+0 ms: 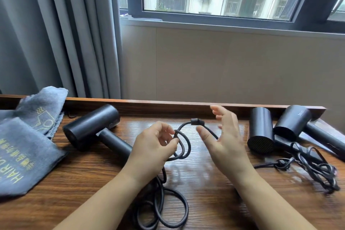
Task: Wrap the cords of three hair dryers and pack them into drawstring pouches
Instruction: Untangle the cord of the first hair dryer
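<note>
1. The left hand pinches a small loop of the black cord between thumb and fingertips, a little above the desk. The loop hangs below the pinch.
2. The right hand is spread, with its fingers apart and straight. The cord passes just beside its thumb, but I cannot tell if the thumb touches it — it grips nothing.
3. Between the two hands the cord arches up to a short dark collar. The rest of this cord lies in loose coils on the desk near the person.
4. The left hair dryer lies on its side just left of the hands. Two other hair dryers lie at the right, well apart from the hands, with a tangled cord in front of them. The grey drawstring pouches are at the far left — none is filled yet.
5. What could go wrong, in my judgement: the pinch is light, so the small loop may slip open when the right hand pulls more cord. Also the loose coils below may catch each other and make a knot. The tangled cord at the right will probably need untwisting first.
</note>
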A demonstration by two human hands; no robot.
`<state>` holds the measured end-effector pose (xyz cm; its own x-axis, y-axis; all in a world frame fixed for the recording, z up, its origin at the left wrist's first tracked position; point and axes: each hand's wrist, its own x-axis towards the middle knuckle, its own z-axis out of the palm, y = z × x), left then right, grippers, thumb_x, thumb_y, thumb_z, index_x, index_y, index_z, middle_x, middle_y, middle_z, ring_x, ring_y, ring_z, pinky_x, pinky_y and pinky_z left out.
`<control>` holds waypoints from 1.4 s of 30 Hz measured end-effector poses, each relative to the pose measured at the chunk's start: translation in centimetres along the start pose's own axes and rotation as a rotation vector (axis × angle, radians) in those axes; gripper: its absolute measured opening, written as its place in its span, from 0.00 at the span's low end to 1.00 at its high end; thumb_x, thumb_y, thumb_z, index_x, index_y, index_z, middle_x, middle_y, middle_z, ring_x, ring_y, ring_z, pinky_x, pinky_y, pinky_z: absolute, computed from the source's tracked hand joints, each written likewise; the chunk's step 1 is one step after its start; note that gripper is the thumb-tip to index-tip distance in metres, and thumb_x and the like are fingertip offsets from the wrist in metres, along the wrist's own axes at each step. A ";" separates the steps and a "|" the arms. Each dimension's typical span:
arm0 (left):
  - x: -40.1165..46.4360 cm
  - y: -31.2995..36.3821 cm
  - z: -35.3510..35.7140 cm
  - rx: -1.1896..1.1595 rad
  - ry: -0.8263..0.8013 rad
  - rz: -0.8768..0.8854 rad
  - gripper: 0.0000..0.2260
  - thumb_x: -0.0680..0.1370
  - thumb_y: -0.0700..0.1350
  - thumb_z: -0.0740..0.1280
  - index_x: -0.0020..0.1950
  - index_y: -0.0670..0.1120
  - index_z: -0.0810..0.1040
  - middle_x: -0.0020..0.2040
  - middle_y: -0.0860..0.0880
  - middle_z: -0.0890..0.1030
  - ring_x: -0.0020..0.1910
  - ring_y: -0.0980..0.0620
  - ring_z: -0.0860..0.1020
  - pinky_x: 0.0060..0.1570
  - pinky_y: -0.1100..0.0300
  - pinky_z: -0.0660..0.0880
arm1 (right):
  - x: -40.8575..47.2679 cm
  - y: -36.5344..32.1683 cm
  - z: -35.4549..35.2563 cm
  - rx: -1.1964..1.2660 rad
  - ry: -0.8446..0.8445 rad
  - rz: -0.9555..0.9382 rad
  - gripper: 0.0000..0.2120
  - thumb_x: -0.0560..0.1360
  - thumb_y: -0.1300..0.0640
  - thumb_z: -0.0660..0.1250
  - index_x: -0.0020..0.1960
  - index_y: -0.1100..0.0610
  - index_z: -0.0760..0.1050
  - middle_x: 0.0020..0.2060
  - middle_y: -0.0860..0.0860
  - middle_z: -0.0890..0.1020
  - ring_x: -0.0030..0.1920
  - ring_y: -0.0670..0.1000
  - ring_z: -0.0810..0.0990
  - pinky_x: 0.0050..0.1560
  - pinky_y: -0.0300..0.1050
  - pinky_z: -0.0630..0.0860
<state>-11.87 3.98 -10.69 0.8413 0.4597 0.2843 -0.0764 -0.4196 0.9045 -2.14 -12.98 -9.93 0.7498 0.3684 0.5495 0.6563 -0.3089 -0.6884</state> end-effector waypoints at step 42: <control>0.0 0.9 -1.1 0.051 0.190 0.186 0.05 0.82 0.41 0.63 0.50 0.50 0.75 0.30 0.52 0.78 0.32 0.56 0.76 0.38 0.65 0.72 | -0.2 -0.7 0.3 -0.081 -0.284 0.126 0.08 0.76 0.56 0.57 0.44 0.50 0.74 0.34 0.50 0.80 0.37 0.51 0.78 0.43 0.52 0.76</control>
<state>-12.54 4.48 -9.50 0.6993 0.5077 0.5032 -0.1894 -0.5472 0.8153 -2.77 -12.55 -9.68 0.7797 0.5492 0.3008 0.5732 -0.4324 -0.6960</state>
